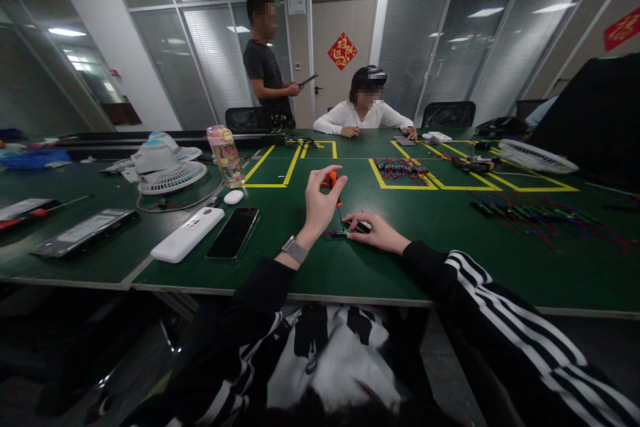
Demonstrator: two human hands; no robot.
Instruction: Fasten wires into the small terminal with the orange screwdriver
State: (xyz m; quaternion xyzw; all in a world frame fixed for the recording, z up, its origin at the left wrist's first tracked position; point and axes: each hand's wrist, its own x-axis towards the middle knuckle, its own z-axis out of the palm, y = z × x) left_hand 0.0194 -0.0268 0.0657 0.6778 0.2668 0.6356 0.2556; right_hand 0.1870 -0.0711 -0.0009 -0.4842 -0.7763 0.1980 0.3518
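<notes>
Upright over the table stands a screwdriver (333,180) with an orange and black handle, partly hidden by my left hand (323,203). The fingers and thumb of that hand are curled around the handle. Its thin shaft points down at a small green circuit board (341,233) with coloured wires, lying flat on the table. My right hand (375,232) pinches the board's right side, its fingertips close to the screwdriver tip. Whether the tip touches the board I cannot tell. A dark piece lies under the right fingers, mostly hidden.
Left of my hands are a phone (233,232), a white power bank (189,235), a bottle (226,157) and a fan (170,163). Wired boards (545,213) lie to the right, more (403,170) within yellow tape. Two people (270,63) are across the green table (300,280).
</notes>
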